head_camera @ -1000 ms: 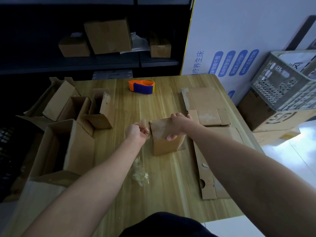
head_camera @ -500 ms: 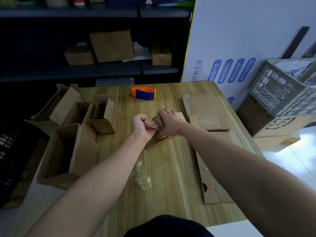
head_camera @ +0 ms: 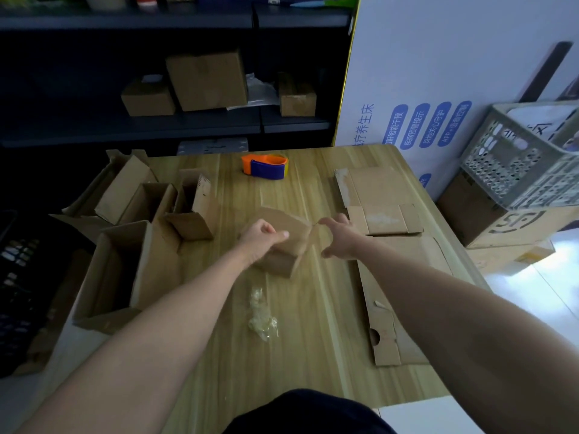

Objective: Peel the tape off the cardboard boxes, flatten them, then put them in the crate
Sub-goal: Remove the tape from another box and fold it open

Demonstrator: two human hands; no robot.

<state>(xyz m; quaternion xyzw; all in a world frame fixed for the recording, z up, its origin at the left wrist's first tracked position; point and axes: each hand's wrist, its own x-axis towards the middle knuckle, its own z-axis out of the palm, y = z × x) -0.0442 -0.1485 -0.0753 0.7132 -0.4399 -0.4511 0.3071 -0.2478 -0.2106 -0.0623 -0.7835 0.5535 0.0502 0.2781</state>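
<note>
A small brown cardboard box [head_camera: 282,245] sits tilted in the middle of the wooden table [head_camera: 313,355]. My left hand [head_camera: 261,238] grips its left top edge and holds it down. My right hand [head_camera: 338,236] is just right of the box, its fingers pinched on a thin strip of clear tape [head_camera: 315,223] that stretches from the box's top right corner. The grey plastic crate [head_camera: 517,164] stands tilted on big cartons beyond the table's right edge. Two flattened boxes [head_camera: 382,198] [head_camera: 404,308] lie on the right side of the table.
A wad of peeled clear tape [head_camera: 261,314] lies near the table's middle front. An orange and blue tape dispenser [head_camera: 266,166] sits at the back. Several open boxes [head_camera: 131,270] [head_camera: 191,211] crowd the left edge. Dark shelves with cartons [head_camera: 206,79] stand behind.
My hands were together on the box's top. My right hand has pulled away to the right, drawing out the tape strip, and the box has tipped under my left hand.
</note>
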